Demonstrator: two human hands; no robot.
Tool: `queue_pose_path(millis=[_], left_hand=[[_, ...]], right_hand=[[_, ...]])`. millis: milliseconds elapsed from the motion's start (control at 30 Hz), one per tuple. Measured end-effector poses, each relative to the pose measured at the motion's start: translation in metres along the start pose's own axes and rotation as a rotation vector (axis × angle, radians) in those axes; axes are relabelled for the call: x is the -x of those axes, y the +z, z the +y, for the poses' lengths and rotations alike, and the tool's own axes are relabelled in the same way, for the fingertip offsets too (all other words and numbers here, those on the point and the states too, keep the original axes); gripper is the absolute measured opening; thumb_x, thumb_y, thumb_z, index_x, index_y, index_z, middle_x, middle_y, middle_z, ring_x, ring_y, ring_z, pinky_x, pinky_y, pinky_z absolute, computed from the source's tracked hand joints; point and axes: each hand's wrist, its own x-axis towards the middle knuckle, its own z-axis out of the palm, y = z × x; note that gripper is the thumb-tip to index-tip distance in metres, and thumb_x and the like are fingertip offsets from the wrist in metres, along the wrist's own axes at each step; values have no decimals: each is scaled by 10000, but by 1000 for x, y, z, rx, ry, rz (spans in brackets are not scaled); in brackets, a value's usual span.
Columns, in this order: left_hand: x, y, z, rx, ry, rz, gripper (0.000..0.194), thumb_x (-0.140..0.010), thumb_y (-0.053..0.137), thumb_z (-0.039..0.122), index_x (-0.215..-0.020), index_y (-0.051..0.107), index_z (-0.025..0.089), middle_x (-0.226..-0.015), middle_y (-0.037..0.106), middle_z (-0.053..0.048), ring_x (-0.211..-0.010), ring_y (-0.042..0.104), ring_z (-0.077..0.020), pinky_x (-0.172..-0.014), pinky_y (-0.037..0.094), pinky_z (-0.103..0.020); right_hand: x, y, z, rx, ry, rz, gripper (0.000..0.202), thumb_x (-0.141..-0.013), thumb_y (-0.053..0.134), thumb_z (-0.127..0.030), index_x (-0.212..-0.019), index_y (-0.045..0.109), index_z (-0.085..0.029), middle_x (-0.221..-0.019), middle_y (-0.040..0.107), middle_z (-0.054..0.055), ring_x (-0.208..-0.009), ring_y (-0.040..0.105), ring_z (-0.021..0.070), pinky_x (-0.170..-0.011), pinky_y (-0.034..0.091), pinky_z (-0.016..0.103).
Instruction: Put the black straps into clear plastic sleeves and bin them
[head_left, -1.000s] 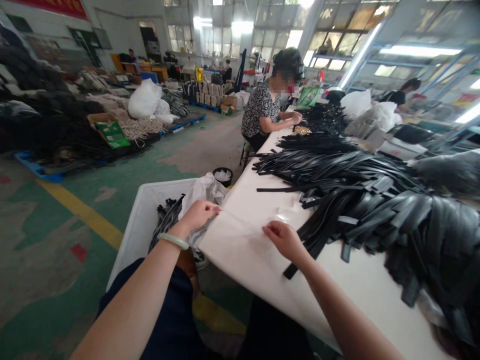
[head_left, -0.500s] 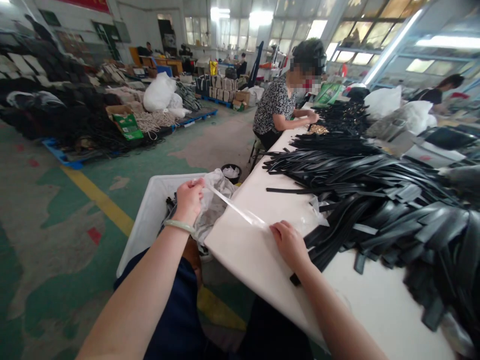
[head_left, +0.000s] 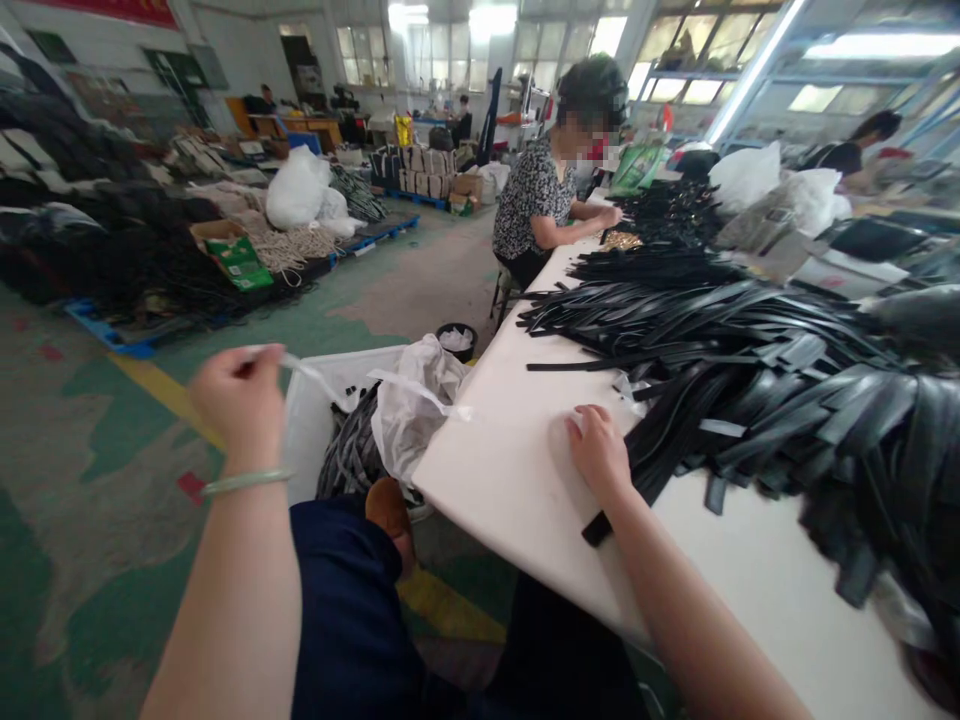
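My left hand (head_left: pixel 241 405), a pale bangle at its wrist, is closed on a thin white translucent strip (head_left: pixel 319 378) that trails to the right over a white bin (head_left: pixel 306 430). A second length of white strip (head_left: pixel 420 390) shows between the bin and the table corner; whether it joins the first I cannot tell. My right hand (head_left: pixel 600 450) rests low over the white table (head_left: pixel 495 470), fingers bent together, with a small pale bit at the tips that is too blurred to name. Beside it lies a large pile of flat black straps (head_left: pixel 720 390).
Grey-black strips (head_left: pixel 352 445) and a crumpled whitish cloth or bag (head_left: pixel 412 440) lie in the bin. A co-worker (head_left: pixel 536 200) sits at the table's far end. A black bucket (head_left: pixel 456 340) stands on the floor. Loaded pallets (head_left: pixel 109 335) are at the left.
My left hand has swung left and away from the table with its strip. The strip no longer stretches between both hands. My right hand has shifted slightly right.
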Motion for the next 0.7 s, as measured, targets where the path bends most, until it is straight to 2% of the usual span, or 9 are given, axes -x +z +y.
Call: queue_pose_path(millis=[33, 67, 133, 233, 333, 433, 533, 600, 700], left_hand=[[14, 17, 14, 6, 126, -244, 175, -881, 507, 239, -832, 649, 149, -750, 642, -2, -758, 579, -168, -725, 458, -303], [29, 34, 26, 30, 187, -397, 98, -809, 593, 185, -779, 682, 155, -764, 672, 1, -760, 599, -158, -752, 464, -287], [57, 65, 47, 102, 299, -722, 132, -776, 602, 116, -756, 721, 171, -791, 705, -8, -763, 620, -142, -759, 466, -261], [91, 93, 67, 233, 368, -1001, 156, -810, 592, 154, -777, 744, 167, -793, 710, -39, -776, 628, -146, -742, 453, -250], [111, 100, 77, 324, 284, -1038, 180, -817, 614, 246, -712, 723, 149, -695, 665, -28, -662, 587, -123, -617, 414, -223], [118, 103, 80, 374, 134, -1036, 204, -801, 625, 263, -658, 695, 136, -612, 615, -6, -564, 534, -100, -541, 371, -211], [115, 108, 79, 399, 52, -967, 181, -769, 634, 226, -621, 680, 133, -572, 597, 2, -550, 516, -100, -544, 375, -212], [108, 110, 75, 399, 13, -839, 179, -775, 601, 206, -629, 672, 132, -582, 600, 0, -561, 508, -102, -552, 380, -213], [96, 111, 66, 375, -43, -668, 232, -826, 539, 260, -695, 677, 127, -606, 598, -8, -578, 501, -107, -553, 379, -213]], right_hand=[[1, -4, -8, -25, -26, 35, 312, -904, 469, -287, -1134, 591, -116, -1172, 573, 174, -1099, 516, 302, -953, 409, 460], [4, -8, -17, -81, -75, 63, 343, -907, 481, -300, -1193, 564, -128, -1229, 551, 172, -1160, 486, 307, -995, 386, 479], [15, -15, -40, -315, -213, 42, 370, -906, 517, -315, -1250, 535, -179, -1277, 537, 148, -1196, 483, 287, -1017, 393, 479], [39, -20, -77, -850, -305, -254, 497, -886, 588, -327, -1353, 440, -244, -1328, 526, 125, -1186, 527, 251, -968, 468, 442], [59, -17, -101, -1302, -127, -560, 545, -847, 657, -364, -1334, 443, -250, -1278, 577, 110, -1138, 576, 231, -960, 475, 425], [64, -16, -106, -1482, 69, -750, 322, -798, 722, -345, -1050, 598, -186, -859, 685, 41, -776, 655, 154, -756, 541, 307], [62, -22, -101, -1578, 240, -934, 236, -856, 659, -361, -961, 604, -158, -465, 437, -102, -378, 386, 47, -493, 493, 203], [61, -27, -95, -1634, 286, -1190, 291, -903, 582, -406, -1005, 603, -135, -428, 320, -135, -318, 239, 30, -410, 464, 187], [63, -28, -88, -1641, 247, -1701, 495, -923, 463, -546, -990, 611, -78, -452, 405, -96, -279, 228, 29, -314, 405, 184]])
